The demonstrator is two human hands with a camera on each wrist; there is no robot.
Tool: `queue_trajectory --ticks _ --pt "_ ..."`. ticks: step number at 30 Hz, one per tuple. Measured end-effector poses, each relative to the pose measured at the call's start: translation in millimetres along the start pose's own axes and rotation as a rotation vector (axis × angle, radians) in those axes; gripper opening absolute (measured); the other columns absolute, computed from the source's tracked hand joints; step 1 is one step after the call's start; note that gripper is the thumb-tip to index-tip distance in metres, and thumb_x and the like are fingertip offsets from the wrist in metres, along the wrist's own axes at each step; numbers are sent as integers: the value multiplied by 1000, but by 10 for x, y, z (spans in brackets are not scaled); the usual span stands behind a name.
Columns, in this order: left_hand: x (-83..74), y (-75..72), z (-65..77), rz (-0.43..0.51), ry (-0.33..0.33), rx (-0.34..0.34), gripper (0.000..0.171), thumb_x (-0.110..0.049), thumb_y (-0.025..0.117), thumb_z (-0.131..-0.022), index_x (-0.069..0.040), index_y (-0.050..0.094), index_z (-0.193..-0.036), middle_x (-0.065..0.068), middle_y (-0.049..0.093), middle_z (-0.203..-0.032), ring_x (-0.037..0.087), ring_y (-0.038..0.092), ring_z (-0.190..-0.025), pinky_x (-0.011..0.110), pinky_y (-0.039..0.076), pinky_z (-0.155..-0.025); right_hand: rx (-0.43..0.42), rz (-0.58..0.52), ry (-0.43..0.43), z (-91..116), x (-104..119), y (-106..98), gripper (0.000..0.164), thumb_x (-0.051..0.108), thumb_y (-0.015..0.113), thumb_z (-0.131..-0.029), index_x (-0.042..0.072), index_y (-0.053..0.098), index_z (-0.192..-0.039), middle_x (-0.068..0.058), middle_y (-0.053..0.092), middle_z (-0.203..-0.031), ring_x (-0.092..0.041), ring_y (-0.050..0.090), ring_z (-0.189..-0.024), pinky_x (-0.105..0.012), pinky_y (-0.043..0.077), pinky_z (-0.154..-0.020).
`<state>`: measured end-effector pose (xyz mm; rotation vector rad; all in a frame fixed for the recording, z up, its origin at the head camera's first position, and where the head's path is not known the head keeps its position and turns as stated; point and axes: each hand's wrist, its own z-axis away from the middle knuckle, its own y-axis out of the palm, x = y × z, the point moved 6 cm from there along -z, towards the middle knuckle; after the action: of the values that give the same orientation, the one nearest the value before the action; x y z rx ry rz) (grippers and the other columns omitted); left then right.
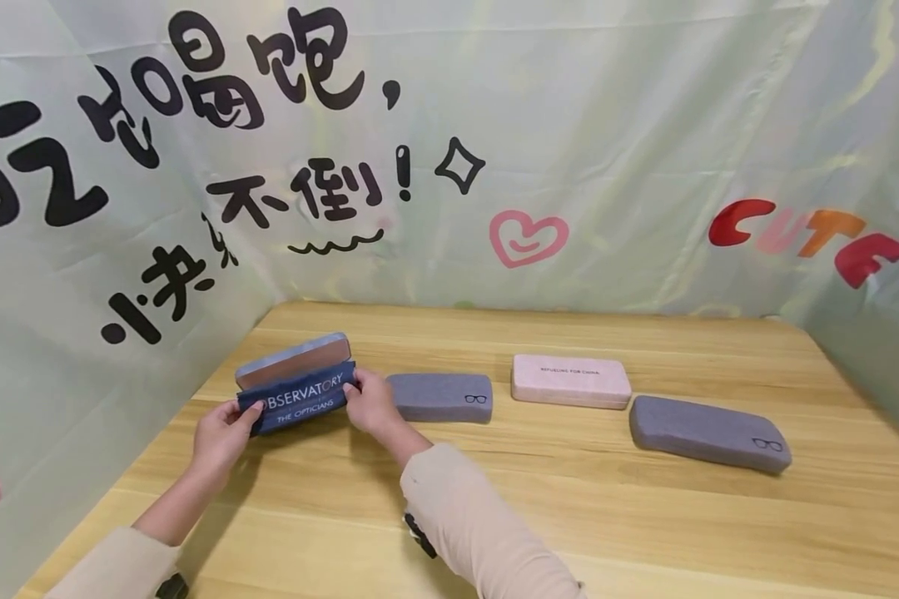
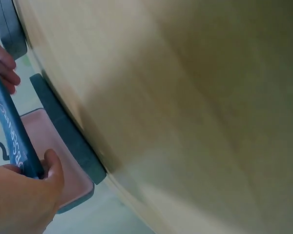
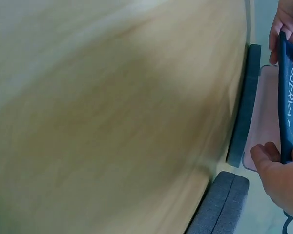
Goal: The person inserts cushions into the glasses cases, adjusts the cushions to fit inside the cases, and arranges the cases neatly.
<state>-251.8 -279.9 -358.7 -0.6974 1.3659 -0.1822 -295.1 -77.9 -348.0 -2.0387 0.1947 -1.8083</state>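
Observation:
A dark blue cloth (image 1: 300, 398), printed OBSERVATORY and THE OPTICIANS in white, is stretched between both hands. My left hand (image 1: 219, 437) pinches its left end, the thumb on the printed side. At the opposite end, my right hand (image 1: 373, 404) grips it between thumb and fingers. Just behind the cloth stands an open glasses case (image 1: 292, 364), blue-grey outside, its raised lid lined in pink. The cloth hides the case's lower half in the head view. Both wrist views show the case's base (image 2: 71, 129) on the table and its pink lining (image 3: 266, 112) behind the cloth.
Right of the hands, a closed grey glasses case (image 1: 438, 396) lies close to the right hand. Farther right are a closed pink case (image 1: 569, 383) and another grey case (image 1: 712, 434). A printed curtain (image 1: 607, 150) rises along the back and sides of the wooden table (image 1: 569, 507).

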Motion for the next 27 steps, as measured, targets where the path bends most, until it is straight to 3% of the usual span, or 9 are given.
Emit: queue_trajectory --ticks 3,11,17,27 --pt "7 10 -13 -30 11 0 41 -27 49 -95 10 54 -112 14 63 -94 5 46 -74 17 40 -61 32 6 -20 -18 -22 34 21 9 46 -96 4 47 -76 -3 45 -72 -15 45 -70 -20 36 -60" --pt "22 12 -22 -42 8 -22 41 -26 49 -95 11 55 -111 26 57 -106 18 49 -82 19 39 -62 71 -19 -38 -64 -73 49 17 8 42 -98 0 52 -86 -4 46 -76 -14 46 -73 -21 38 -64" --pt "28 39 -16 -63 24 -25 35 -23 49 -94 10 56 -103 22 58 -97 24 47 -85 24 37 -67 15 -2 -58 -106 -107 23 19 5 46 -96 0 51 -78 -3 43 -69 -12 43 -69 -20 34 -62" --pt "13 24 -45 -79 20 -29 29 -22 50 -94 7 53 -92 19 54 -92 28 45 -88 28 36 -69 58 -6 -37 -155 -119 52 19 5 44 -97 0 50 -79 -2 41 -68 -14 42 -66 -21 33 -60"
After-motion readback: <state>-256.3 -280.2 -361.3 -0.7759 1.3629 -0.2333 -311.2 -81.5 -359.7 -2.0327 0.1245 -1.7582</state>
